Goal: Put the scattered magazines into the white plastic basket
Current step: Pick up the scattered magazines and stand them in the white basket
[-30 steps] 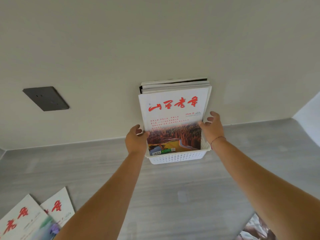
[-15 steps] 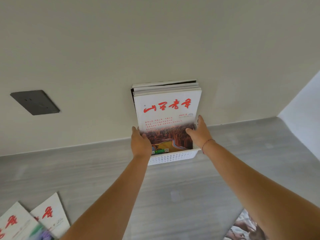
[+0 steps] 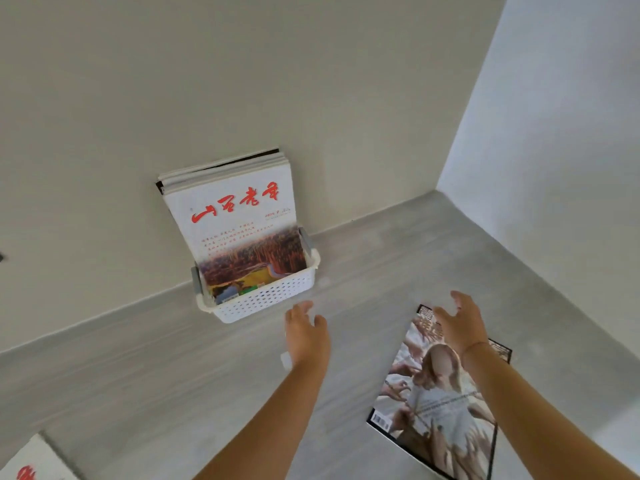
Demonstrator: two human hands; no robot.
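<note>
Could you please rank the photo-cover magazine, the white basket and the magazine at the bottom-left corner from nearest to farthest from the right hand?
1. Photo-cover magazine, directly under the right hand.
2. White basket, to its left by the wall.
3. Corner magazine, far left.

At your 12 o'clock, the front magazine (image 3: 239,230) in the basket (image 3: 266,299) carries a red brush title, "山西老年", with "2025 9" in small red beneath it. At 4 o'clock, the floor magazine (image 3: 436,393) has a barcode, unreadable.
</note>
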